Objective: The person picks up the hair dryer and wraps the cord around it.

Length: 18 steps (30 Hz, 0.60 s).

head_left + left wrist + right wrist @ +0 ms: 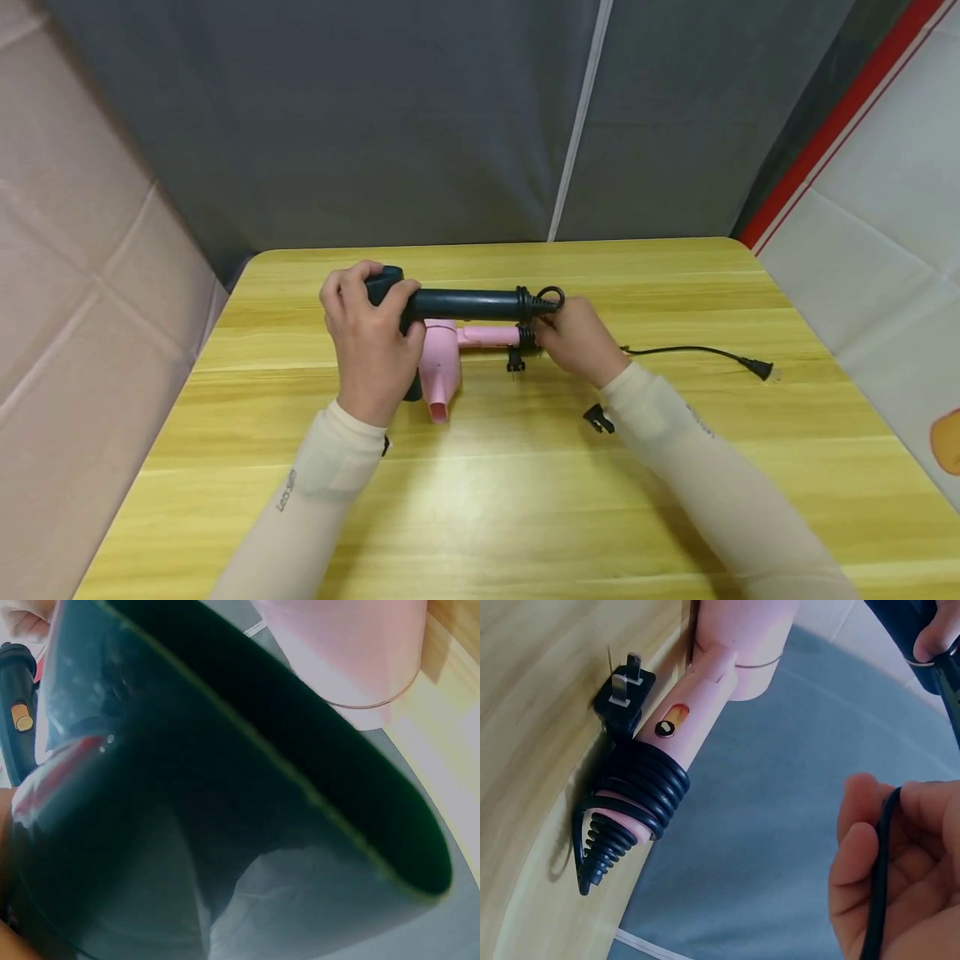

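My left hand (371, 342) grips the head of a dark hair dryer (472, 305), held above the table with its handle pointing right. In the left wrist view the dryer's glossy nozzle (247, 817) fills most of the picture. At the handle's end, my right hand (581, 342) pinches the black cord (877, 900) between thumb and fingers. Below and partly behind the dark dryer lies a pink hair dryer (440, 358). Its own cord (645, 780) is wound around the handle, and its two-pin plug (622, 701) sticks out beside it.
The wooden table (487, 500) carries the loose stretch of cord (675, 348), which ends in a plug (757, 367) at the right. A small black piece (598, 418) shows beside the right wrist. A dark grey curtain (375, 125) hangs behind the table.
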Tool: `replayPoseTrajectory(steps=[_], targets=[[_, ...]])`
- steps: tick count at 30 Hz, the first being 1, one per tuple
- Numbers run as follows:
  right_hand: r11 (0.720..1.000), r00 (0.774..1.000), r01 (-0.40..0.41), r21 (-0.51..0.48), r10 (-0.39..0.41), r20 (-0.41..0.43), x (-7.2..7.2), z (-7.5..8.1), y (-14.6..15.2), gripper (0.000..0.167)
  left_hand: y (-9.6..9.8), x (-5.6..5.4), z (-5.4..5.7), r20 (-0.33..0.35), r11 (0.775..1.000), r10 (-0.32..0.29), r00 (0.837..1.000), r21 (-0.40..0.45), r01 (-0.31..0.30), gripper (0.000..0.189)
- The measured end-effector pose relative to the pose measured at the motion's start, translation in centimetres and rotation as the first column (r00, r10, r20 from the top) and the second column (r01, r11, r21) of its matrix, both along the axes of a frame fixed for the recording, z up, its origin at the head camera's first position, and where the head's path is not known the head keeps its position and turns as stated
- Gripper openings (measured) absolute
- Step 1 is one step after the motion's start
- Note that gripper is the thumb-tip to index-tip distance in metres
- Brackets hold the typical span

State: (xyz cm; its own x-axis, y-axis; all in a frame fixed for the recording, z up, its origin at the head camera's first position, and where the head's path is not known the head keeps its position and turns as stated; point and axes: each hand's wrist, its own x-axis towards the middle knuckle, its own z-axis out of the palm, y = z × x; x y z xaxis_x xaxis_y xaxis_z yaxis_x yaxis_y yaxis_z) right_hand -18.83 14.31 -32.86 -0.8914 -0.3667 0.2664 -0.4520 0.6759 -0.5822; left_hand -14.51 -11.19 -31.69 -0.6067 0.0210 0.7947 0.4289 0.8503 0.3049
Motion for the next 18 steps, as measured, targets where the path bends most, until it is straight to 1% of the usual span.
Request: replayPoseTrajectory(steps=[4, 7, 9, 12, 15, 18], targets=[[0.998, 0.995, -0.054, 0.045, 0.057, -0.082, 0.4, -0.2, -0.2, 0.015, 0.0, 0.0, -0.2, 0.014, 1.000, 0.003, 1.000, 0.004, -0.003, 0.025], [0.993, 0.988, -0.081, 0.091, 0.092, -0.122, 0.8, -0.3, -0.4, 0.018, 0.0, -0.1, -0.2, 0.026, 1.000, 0.013, 1.000, 0.012, -0.013, 0.025], [0.989, 0.986, -0.096, 0.108, 0.109, -0.127, 1.3, -0.1, -0.5, 0.022, 0.0, -0.1, -0.2, 0.033, 1.000, 0.024, 0.999, 0.019, -0.025, 0.025], [0.986, 0.980, -0.123, 0.111, 0.138, -0.143, 2.2, 0.2, -0.6, 0.023, 0.0, -0.2, -0.2, 0.042, 0.999, 0.042, 0.998, 0.031, -0.044, 0.025], [0.984, 0.973, -0.134, 0.119, 0.153, -0.173, 3.0, 0.8, -0.6, 0.019, -0.1, -0.2, -0.2, 0.048, 0.998, 0.058, 0.997, 0.035, -0.060, 0.026], [0.981, 0.969, -0.134, 0.138, 0.159, -0.191, 3.6, 1.2, -0.6, 0.011, -0.2, -0.2, -0.2, 0.051, 0.997, 0.067, 0.996, 0.030, -0.069, 0.026]])
